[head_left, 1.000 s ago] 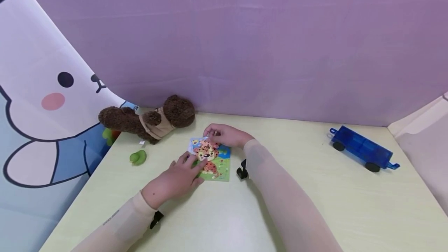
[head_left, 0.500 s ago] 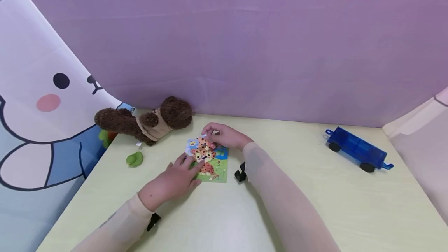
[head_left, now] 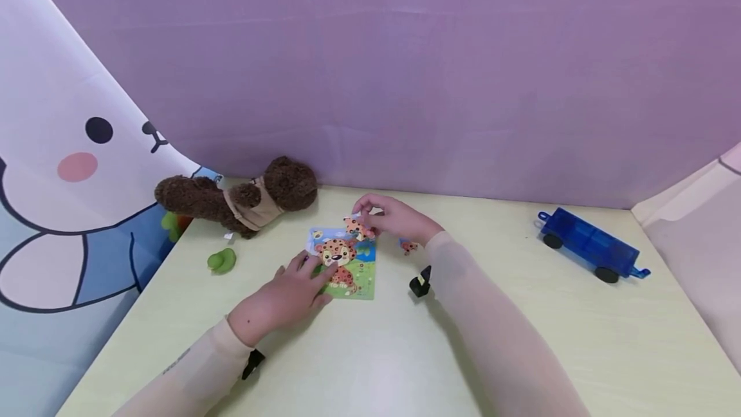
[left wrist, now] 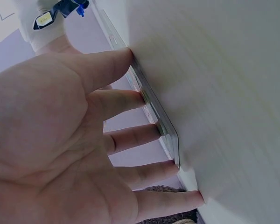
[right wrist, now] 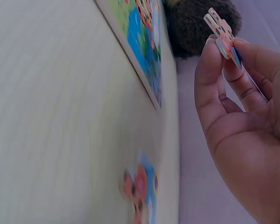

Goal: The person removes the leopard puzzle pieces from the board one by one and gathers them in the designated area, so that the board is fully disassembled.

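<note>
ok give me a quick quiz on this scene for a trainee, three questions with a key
1. What is the right hand pinching?
2. True or false: the left hand touches the puzzle board.
3. Where does the other loose piece lie?
a) on the board
b) on the table, to the right of the board in the head view
c) under the left hand

Key:
1. A spotted puzzle piece, held up off the table.
2. True; its straight fingers meet the board's edge.
3. b
</note>
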Demonstrator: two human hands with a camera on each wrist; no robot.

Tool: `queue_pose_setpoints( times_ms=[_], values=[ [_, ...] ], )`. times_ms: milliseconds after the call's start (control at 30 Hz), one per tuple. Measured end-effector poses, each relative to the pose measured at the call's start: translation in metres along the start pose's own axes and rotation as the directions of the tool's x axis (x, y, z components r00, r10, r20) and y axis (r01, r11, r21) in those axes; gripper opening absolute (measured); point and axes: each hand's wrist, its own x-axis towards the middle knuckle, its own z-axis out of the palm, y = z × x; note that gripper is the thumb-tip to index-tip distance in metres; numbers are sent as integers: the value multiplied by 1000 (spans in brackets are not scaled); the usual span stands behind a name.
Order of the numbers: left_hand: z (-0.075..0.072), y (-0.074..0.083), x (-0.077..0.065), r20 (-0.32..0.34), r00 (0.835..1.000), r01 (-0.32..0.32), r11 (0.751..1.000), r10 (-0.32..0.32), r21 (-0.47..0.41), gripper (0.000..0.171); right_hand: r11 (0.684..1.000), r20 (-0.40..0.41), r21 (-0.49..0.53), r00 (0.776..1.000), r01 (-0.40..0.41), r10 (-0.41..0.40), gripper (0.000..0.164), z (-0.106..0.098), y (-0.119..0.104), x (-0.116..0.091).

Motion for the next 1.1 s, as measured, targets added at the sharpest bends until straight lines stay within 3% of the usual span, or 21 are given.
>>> queue_pose_setpoints(
  times_ms=[467, 633, 833, 1100],
  values=[
    [-1, -2, -3, -10, 1000, 0, 1000, 0, -11, 61, 996, -36, 22, 995, -89, 89, 22, -53, 13, -47],
    [2, -2, -1, -14, 1000, -8, 1000, 8, -1, 61, 992, -29, -19, 992, -126, 125, 22, -69, 22, -63],
    [0, 1, -1, -11, 1000, -11, 1000, 11, 5, 61, 985, 9, -70, 987, -159, 160, 23, -81, 39, -77],
    [-2, 3, -3, -1, 1000, 8, 1000, -9, -25, 61, 980, 67, -51, 978, -193, 196, 23, -89, 56, -89]
  ],
)
